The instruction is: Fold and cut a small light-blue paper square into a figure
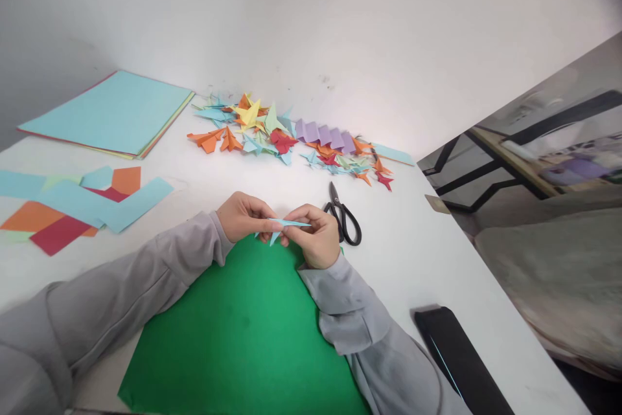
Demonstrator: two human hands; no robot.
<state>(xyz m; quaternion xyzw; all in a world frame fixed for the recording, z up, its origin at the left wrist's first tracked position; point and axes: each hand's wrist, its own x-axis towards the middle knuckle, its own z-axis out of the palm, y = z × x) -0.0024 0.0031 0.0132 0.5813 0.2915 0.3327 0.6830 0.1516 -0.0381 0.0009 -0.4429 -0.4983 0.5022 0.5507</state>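
Observation:
A small light-blue folded paper piece (290,223) with pointed ends is held between both hands, above the far edge of a green sheet (247,324). My left hand (247,215) pinches its left side between thumb and fingers. On the other side, my right hand (318,234) grips it with thumb and index finger. Parts of the folds are covered by the fingertips. Black-handled scissors (344,214) lie just right of my right hand, blades pointing away.
Folded paper shapes (272,123) in several colours pile up along the wall, with a purple pleated strip (324,134) among them. Coloured paper sheets (111,111) are stacked at the back left. Cut paper pieces (92,201) lie left. A black phone-like object (457,357) rests at the front right.

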